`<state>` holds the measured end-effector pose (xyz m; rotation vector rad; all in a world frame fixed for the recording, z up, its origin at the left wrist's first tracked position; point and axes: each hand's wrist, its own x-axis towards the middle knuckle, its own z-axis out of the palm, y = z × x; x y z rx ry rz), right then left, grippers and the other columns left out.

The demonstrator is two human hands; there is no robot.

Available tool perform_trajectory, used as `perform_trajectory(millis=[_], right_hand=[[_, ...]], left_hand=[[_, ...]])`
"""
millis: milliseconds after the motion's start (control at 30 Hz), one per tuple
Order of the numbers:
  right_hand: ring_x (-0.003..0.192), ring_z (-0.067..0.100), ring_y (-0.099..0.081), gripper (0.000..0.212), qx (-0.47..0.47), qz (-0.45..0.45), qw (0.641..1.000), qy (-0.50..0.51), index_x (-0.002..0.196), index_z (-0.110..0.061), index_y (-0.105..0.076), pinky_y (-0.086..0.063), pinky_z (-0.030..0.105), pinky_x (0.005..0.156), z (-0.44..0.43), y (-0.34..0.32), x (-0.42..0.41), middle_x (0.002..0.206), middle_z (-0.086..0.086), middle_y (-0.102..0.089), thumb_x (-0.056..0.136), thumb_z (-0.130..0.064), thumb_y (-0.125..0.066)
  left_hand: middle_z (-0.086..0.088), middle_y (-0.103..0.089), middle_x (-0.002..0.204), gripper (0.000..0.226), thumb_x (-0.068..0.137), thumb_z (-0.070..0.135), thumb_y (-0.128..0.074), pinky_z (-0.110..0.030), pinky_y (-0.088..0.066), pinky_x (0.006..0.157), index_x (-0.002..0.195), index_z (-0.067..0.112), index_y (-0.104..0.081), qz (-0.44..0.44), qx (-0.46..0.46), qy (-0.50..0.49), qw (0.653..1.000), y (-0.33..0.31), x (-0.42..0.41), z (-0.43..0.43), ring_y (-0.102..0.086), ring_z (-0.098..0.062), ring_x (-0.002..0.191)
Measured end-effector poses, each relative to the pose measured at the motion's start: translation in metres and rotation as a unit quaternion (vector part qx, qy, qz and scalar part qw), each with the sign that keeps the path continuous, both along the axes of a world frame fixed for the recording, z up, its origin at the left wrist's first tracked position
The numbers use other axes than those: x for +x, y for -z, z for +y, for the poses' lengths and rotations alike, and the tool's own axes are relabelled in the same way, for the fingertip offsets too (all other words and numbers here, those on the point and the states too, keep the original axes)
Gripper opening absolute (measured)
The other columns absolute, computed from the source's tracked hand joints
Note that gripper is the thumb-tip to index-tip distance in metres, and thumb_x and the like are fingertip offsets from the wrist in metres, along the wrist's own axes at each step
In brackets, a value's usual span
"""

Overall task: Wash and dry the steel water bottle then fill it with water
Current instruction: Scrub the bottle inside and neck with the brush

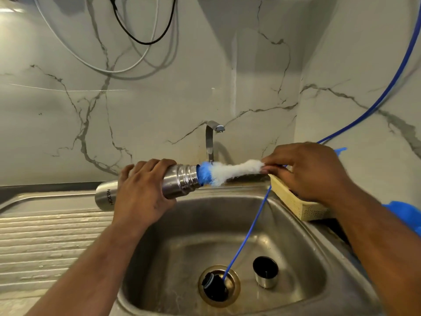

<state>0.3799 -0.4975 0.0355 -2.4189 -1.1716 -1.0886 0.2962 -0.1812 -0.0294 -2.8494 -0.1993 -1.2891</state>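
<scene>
The brushed, cylindrical steel water bottle (pixel 180 181) lies almost level in the air above the 10 o'clock rim of the pressed stainless steel sink (pixel 286 224), its threaded mouth aimed toward 3 o'clock. The left hand (pixel 141 190) has its grip wrapped round the middle of the body, fingers curled over the top. The right hand (pixel 307 172) has a pinching grip on the far end of a fluffy white bottle brush with a blue tip (pixel 227 171), and that blue tip sits just inside the mouth; any handle is hidden by the hand. The chief risk, as I judge it, is a slip. A push along the bottle toward 9 o'clock could drive smooth, possibly wet steel back through the left grip and drop it into the basin. There it could land on the small steel cup (pixel 266 273) standing at 3 o'clock of the drain, or on the black stopper (pixel 213 286) lying in it. Held so close to the soft bristles, the brush may buckle at the mouth rather than slide in. The thin blue tube (pixel 250 226) runs from behind the right hand down into the drain, so a wide stroke could snag it. The cream plastic basket (pixel 296 205) just under that wrist could also be knocked.
</scene>
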Motion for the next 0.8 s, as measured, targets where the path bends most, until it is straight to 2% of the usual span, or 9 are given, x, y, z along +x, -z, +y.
perform_trajectory(millis=[67, 167, 267, 333, 467, 567, 700, 733, 800], right_hand=[[0.066, 0.017, -0.065, 0.017, -0.055, -0.051, 0.997, -0.020, 0.085, -0.037, -0.078, -0.031, 0.021, 0.057, 0.023, 0.012, -0.006, 0.074, -0.013, -0.068, 0.088, -0.036, -0.062], [0.063, 0.015, -0.063, 0.026, -0.053, -0.061, 0.996, -0.043, 0.082, -0.035, -0.078, -0.037, 0.025, 0.058, 0.029, 0.013, -0.007, 0.072, -0.014, -0.068, 0.086, -0.040, -0.053], [0.069, 0.017, -0.067, 0.011, 0.005, -0.031, 0.999, -0.015, 0.091, -0.034, -0.080, -0.032, 0.017, 0.059, 0.000, 0.000, 0.002, 0.079, -0.014, -0.073, 0.090, -0.036, -0.069], [0.069, 0.018, -0.067, 0.007, 0.021, -0.025, 0.999, -0.013, 0.092, -0.033, -0.081, -0.032, 0.018, 0.057, -0.004, -0.002, 0.000, 0.079, -0.013, -0.074, 0.087, -0.030, -0.078], [0.061, 0.019, -0.063, 0.013, -0.071, -0.048, 0.995, -0.047, 0.084, -0.033, -0.078, -0.041, 0.028, 0.055, 0.041, 0.021, -0.015, 0.073, -0.012, -0.068, 0.083, -0.037, -0.065], [0.070, 0.019, -0.066, 0.022, -0.078, -0.004, 0.997, -0.012, 0.093, -0.038, -0.077, -0.042, 0.028, 0.058, 0.035, 0.017, -0.012, 0.081, -0.012, -0.071, 0.088, -0.047, -0.057], [0.081, 0.015, -0.067, 0.019, 0.031, 0.006, 0.999, 0.028, 0.097, -0.040, -0.079, -0.031, 0.017, 0.059, -0.008, -0.009, -0.008, 0.089, -0.017, -0.074, 0.091, -0.048, -0.062], [0.081, 0.015, -0.067, 0.020, 0.032, 0.004, 0.999, 0.021, 0.099, -0.040, -0.079, -0.032, 0.019, 0.059, -0.006, -0.009, -0.008, 0.090, -0.016, -0.074, 0.092, -0.047, -0.061], [0.083, 0.019, -0.067, 0.025, -0.032, -0.007, 0.999, 0.025, 0.102, -0.040, -0.077, -0.040, 0.026, 0.062, 0.015, -0.001, -0.013, 0.091, -0.011, -0.074, 0.096, -0.046, -0.053]], left_hand=[[0.003, -0.066, 0.116, 0.075, 0.059, 0.040, -0.091, -0.055, -0.039, 0.108, 0.125, 0.031, -0.056, 0.015, 0.028, 0.020, 0.999, 0.005, 0.002, -0.006, -0.060, -0.024, 0.108], [0.007, -0.066, 0.116, 0.078, 0.058, 0.046, -0.088, -0.053, -0.039, 0.107, 0.127, 0.035, -0.053, 0.033, 0.016, 0.034, 0.999, 0.009, 0.005, -0.008, -0.061, -0.021, 0.108], [0.008, -0.066, 0.111, 0.076, 0.057, 0.039, -0.088, -0.049, -0.043, 0.102, 0.125, 0.036, -0.054, 0.017, -0.015, 0.013, 1.000, 0.003, 0.002, 0.005, -0.061, -0.020, 0.102], [0.006, -0.066, 0.109, 0.075, 0.056, 0.035, -0.089, -0.048, -0.043, 0.099, 0.123, 0.033, -0.056, 0.003, -0.033, 0.003, 0.999, -0.001, 0.001, 0.008, -0.061, -0.022, 0.100], [0.008, -0.064, 0.121, 0.080, 0.061, 0.050, -0.089, -0.051, -0.038, 0.111, 0.130, 0.036, -0.051, 0.036, 0.046, 0.064, 0.996, 0.003, 0.004, -0.030, -0.059, -0.018, 0.112], [0.009, -0.063, 0.125, 0.086, 0.060, 0.050, -0.088, -0.048, -0.037, 0.111, 0.134, 0.039, -0.047, 0.048, 0.026, 0.076, 0.996, 0.008, 0.010, -0.032, -0.057, -0.016, 0.112], [0.004, -0.067, 0.110, 0.077, 0.056, 0.032, -0.090, -0.046, -0.046, 0.092, 0.125, 0.033, -0.056, -0.001, -0.069, 0.013, 0.998, 0.003, 0.002, 0.015, -0.060, -0.024, 0.100], [0.004, -0.067, 0.110, 0.076, 0.056, 0.031, -0.090, -0.046, -0.046, 0.092, 0.125, 0.032, -0.057, -0.003, -0.067, 0.004, 0.998, 0.002, 0.003, 0.016, -0.059, -0.025, 0.101], [0.003, -0.067, 0.116, 0.075, 0.059, 0.038, -0.091, -0.048, -0.043, 0.099, 0.126, 0.032, -0.057, 0.015, -0.024, 0.027, 0.999, 0.005, 0.005, 0.001, -0.059, -0.023, 0.106]])
